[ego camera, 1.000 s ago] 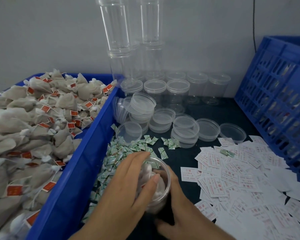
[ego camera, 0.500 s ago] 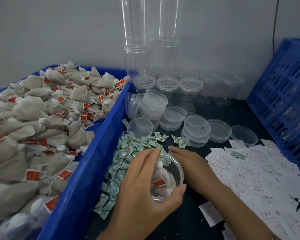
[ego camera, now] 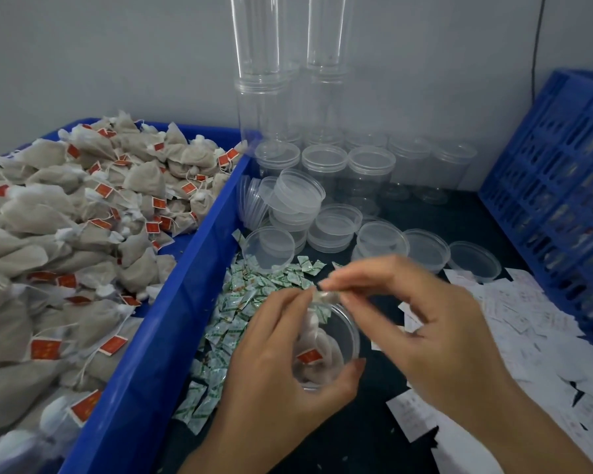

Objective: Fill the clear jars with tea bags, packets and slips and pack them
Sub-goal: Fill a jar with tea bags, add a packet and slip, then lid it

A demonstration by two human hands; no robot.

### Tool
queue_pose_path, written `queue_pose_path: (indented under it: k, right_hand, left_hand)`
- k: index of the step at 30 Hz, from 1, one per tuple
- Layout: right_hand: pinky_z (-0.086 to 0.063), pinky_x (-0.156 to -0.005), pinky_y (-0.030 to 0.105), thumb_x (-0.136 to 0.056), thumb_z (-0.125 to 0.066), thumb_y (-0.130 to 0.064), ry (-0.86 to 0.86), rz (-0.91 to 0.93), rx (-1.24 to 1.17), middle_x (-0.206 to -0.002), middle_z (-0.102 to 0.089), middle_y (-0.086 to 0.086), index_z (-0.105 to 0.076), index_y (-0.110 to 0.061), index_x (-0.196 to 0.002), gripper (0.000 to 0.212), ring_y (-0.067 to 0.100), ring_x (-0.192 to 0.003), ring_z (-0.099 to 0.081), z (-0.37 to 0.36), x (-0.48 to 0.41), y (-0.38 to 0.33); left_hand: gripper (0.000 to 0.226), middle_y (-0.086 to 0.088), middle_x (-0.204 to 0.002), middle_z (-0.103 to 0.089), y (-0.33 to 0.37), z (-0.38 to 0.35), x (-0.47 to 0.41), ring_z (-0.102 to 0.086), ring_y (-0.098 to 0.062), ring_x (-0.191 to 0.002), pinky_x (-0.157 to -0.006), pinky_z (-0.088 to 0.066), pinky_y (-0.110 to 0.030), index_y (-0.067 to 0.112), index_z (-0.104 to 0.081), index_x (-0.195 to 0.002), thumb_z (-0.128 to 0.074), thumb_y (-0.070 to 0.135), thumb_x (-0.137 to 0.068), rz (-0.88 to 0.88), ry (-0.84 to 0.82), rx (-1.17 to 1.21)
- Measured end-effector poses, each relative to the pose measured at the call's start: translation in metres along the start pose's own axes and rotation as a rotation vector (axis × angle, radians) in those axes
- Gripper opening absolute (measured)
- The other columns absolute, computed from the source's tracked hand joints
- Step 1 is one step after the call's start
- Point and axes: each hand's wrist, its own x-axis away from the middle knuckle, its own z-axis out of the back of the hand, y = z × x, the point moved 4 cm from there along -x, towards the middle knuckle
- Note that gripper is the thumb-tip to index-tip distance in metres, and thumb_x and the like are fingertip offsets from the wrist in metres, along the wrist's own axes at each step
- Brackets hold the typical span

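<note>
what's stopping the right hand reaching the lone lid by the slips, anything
Probably nothing, so yes: the lid lies uncovered just beyond the right hand, with nothing between. But it pinches a packet over the jar.

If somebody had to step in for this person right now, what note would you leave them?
Left hand grips the open clear jar, which already holds tea bags.
Right hand pinches a small packet over its mouth.
Packet pile lies beside the blue bin of loose tea bags; slips on the right, lids and empty jars behind.
Done: tea bags in. Left: drop the packet in, add a slip, fit a lid, pack the jar.
</note>
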Motion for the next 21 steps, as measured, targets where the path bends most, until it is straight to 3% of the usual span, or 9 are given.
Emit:
queue_pose_path:
  k: [3,7,10,12,16,21]
  right_hand:
    - [-0.036,-0.111,0.024,-0.095,-0.063,-0.036,-0.161,0.012,0.169,-0.140,-0.053,-0.022,-0.059,-0.030,-0.131,0.037,-0.004,-0.138,-0.040,-0.011,0.011,0.007]
    - [-0.036,-0.098,0.008,-0.095,-0.066,-0.031,-0.136,-0.217,0.281,-0.116,-0.059,-0.030,-0.064,-0.034,-0.120,0.024,-0.013,-0.116,-0.050,0.010,0.017,0.048]
    - [-0.037,-0.100,0.016,-0.091,-0.070,-0.034,-0.425,-0.413,0.484,-0.117,-0.048,-0.031,-0.057,-0.037,-0.125,0.037,-0.010,-0.113,-0.043,0.015,0.036,0.092]
    - [-0.033,-0.097,0.011,-0.086,-0.076,-0.036,-0.597,-0.512,0.477,-0.119,-0.040,-0.030,-0.054,-0.037,-0.127,0.047,-0.008,-0.117,-0.036,0.011,0.051,0.112]
    - [-0.030,-0.086,0.003,-0.078,-0.084,-0.033,-0.536,-0.569,0.398,-0.113,-0.043,-0.024,-0.060,-0.033,-0.120,0.048,-0.007,-0.109,-0.039,0.009,0.051,0.129]
    - [-0.034,-0.072,0.010,-0.077,-0.084,-0.035,-0.577,-0.588,0.412,-0.093,-0.049,-0.013,-0.057,-0.032,-0.104,0.038,-0.002,-0.088,-0.042,0.004,0.034,0.139]
  left_hand:
    - [0.067,0.021,-0.123,-0.047,0.000,0.000,0.001,-0.051,-0.002,-0.115,-0.089,-0.040,-0.006,0.022,-0.053,-0.130,-0.066,0.051,-0.071,-0.014,-0.006,-0.003]
    - [0.073,0.026,-0.126,-0.042,0.000,0.000,0.003,-0.044,0.006,-0.119,-0.094,-0.033,-0.002,0.025,-0.048,-0.135,-0.062,0.062,-0.074,-0.011,0.003,-0.016]
    - [0.073,0.025,-0.125,-0.043,0.001,0.000,0.003,-0.045,0.006,-0.118,-0.094,-0.034,-0.002,0.025,-0.048,-0.135,-0.061,0.061,-0.073,-0.010,0.004,-0.015]
    - [0.071,0.024,-0.123,-0.044,0.002,0.001,0.002,-0.046,0.007,-0.116,-0.093,-0.034,-0.001,0.024,-0.049,-0.134,-0.062,0.059,-0.073,-0.019,0.012,-0.017]
    - [0.071,0.024,-0.123,-0.045,0.003,0.001,0.002,-0.046,0.007,-0.116,-0.092,-0.033,-0.001,0.023,-0.050,-0.133,-0.062,0.059,-0.073,-0.018,0.018,-0.020]
    - [0.069,0.024,-0.123,-0.045,0.003,0.001,0.002,-0.047,0.006,-0.115,-0.090,-0.034,0.000,0.021,-0.051,-0.131,-0.063,0.057,-0.074,-0.021,0.019,0.001]
